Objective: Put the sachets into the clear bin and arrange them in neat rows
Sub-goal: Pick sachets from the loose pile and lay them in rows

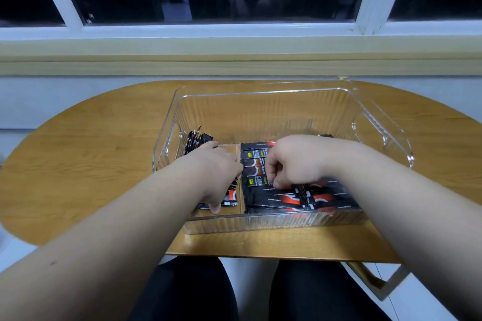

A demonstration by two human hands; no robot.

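Note:
A clear ribbed bin (263, 98) stands on the wooden table. Black and red sachets (276, 199) lie flat in rows across its middle and right floor. A loose bunch of sachets (194, 139) leans against the bin's left wall. Both my hands are inside the bin. My left hand (216, 169) covers sachets at the left, with its thumb down by the near wall; its fingers are hidden. My right hand (294, 161) has curled fingers that pinch a sachet in the middle row.
The oval wooden table (86, 154) stands against a wall under a window sill (234, 55). The bin has handle cut-outs at its left and right ends. My dark-clothed legs show below the table's near edge.

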